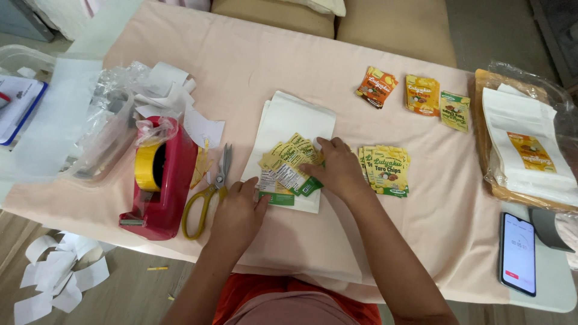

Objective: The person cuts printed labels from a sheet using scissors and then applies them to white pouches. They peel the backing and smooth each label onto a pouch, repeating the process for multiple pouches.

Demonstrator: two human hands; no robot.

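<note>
At the near right edge of the table (421,265) lies a phone (518,253), its screen lit. Nearer the middle, the left hand (238,213) rests flat, fingers loose, on the near left corner of a stack of white pouches (289,120), its fingertips touching the fanned labels (288,168) — it grips nothing that can be seen. The right hand (337,168) presses down on the right side of the same fan, fingers spread over the labels, pinning them against the pouches rather than clenching.

Just left of the left hand lie scissors (211,192) with yellow-green handles, and left of those stands a red tape dispenser (159,180) with a yellow roll. Just right of the right hand sits a second pile of yellow labels (385,170), apart from the fan.

Farther left — a clear plastic box (90,138) with white backing strips (168,90) heaped beside it. At the far right, a bag of labelled white pouches (530,150). Farther still, three small label piles in a row: orange (376,86), yellow (422,94), green (455,111).

On the floor, near left, lie more paper scraps (54,277).
</note>
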